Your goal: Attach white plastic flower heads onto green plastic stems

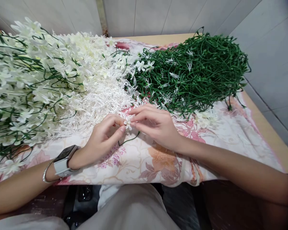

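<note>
Between my two hands, close to the table's front edge, is a small white artificial flower (128, 123) with a thin green stem (131, 139) curving below it. My left hand (105, 131) pinches the flower from the left with thumb and forefinger. From the other side, the fingertips of my right hand (158, 124) close on its petals. Just beyond my hands lies a heap of white stamen pieces (105, 99). A pile of bare green stems (196, 70) spreads at the back right, with a few white bits on top.
A large mound of white flowers on green stems (38, 76) fills the left side. Under everything lies a floral cloth (134, 166) over a wooden table (264, 127). Loose white petals (206, 118) sit at the right. Tiled walls (158, 16) stand behind and to the right.
</note>
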### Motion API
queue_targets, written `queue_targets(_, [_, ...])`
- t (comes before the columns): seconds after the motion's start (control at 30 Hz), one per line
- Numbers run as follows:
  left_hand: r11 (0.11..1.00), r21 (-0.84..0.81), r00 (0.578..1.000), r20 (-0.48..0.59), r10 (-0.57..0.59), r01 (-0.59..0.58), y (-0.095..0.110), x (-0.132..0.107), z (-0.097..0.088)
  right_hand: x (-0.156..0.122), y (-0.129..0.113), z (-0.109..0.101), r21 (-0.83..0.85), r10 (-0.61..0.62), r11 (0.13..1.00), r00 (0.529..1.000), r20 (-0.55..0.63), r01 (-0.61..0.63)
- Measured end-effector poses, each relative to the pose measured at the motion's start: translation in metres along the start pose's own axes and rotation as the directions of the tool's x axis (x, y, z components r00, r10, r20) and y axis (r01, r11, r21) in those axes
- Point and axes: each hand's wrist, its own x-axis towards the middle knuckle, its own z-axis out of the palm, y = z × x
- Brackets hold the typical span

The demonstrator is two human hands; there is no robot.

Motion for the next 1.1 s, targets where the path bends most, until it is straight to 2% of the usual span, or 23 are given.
queue_targets(0.13, [0.999, -0.032, 0.999, -0.036, -0.037, 0.036, 0.0002, -0.0001, 0.0004, -0.0002, 0.0014, 0.0012, 0.191, 0.167, 0.966, 0.985, 0.049, -0.174])
queue_targets(0.23, [0.999, -0.012, 0.996, -0.068, -0.051, 0.050, 0.0001, 0.0009, 0.0005, 0.0003, 0.0020, 0.0025, 0.378, 0.286, 0.881, 0.957, 0.056, -0.285])
queue_targets(0.37, [0.998, 0.054, 0.999, -0.049, -0.004, 0.006, -0.0017, 0.0021, 0.0004, 0.0005, 0.0017, 0.0041, 0.488, 0.324, 0.809, 0.941, 0.097, -0.329])
queue_targets(0.83, [0.998, 0.059, 0.999, -0.028, -0.021, 0.023, -0.0019, 0.0009, 0.0015, 0.0005, 0.0036, 0.0039, 0.265, 0.242, 0.926, 0.962, 0.126, -0.267])
queue_targets(0.93, [0.997, 0.073, 0.998, -0.065, -0.022, 0.027, -0.0018, 0.0004, 0.0013, -0.0008, 0.0027, 0.0052, 0.256, 0.245, 0.929, 0.962, 0.122, -0.269])
queue_targets(1.0, [0.996, 0.077, 0.995, -0.096, -0.028, 0.035, -0.0016, 0.0001, 0.0013, -0.0020, 0.0019, 0.0055, 0.207, 0.208, 0.952, 0.973, 0.099, -0.225])
queue_targets(1.1, [0.996, 0.083, 0.995, -0.095, -0.020, 0.028, -0.0020, 0.0000, 0.0016, -0.0032, 0.0009, 0.0053, 0.061, 0.060, 0.996, 0.996, 0.068, -0.065])
